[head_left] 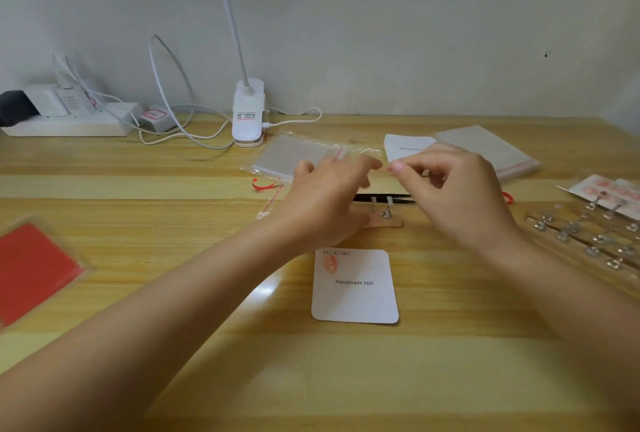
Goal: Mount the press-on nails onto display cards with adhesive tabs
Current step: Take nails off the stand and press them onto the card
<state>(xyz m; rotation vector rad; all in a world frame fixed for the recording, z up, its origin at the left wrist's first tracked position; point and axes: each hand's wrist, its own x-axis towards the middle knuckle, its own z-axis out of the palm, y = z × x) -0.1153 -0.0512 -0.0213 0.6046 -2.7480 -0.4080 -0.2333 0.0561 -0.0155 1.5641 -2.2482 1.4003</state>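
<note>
Card: the white display card (355, 287) printed "Handmade Nail" is lying flat on the wooden table (346, 379), nearest the camera, with one orange nail (330, 263) sitting in its far left corner.
Right hand: the right hand (460, 196) is hovering beyond the card, fingers curled, thumb and forefinger pinching together; whatever it is pinching is too small to make out, perhaps an adhesive tab.
Left hand: the left hand (325, 199) is hovering just left of it, fingers loosely extended and blurred, fingertips nearly meeting the right pinch; holding nothing that I can see.
Key relation: the card is lying near-side of both hands, almost midway, slightly closer to the left wrist.
Beneath the hands: small metal nail stands (385, 212) and black tweezers (384, 197) are lying crosswise, left to right.
Far right: more stands (588, 237) are resting there.
</note>
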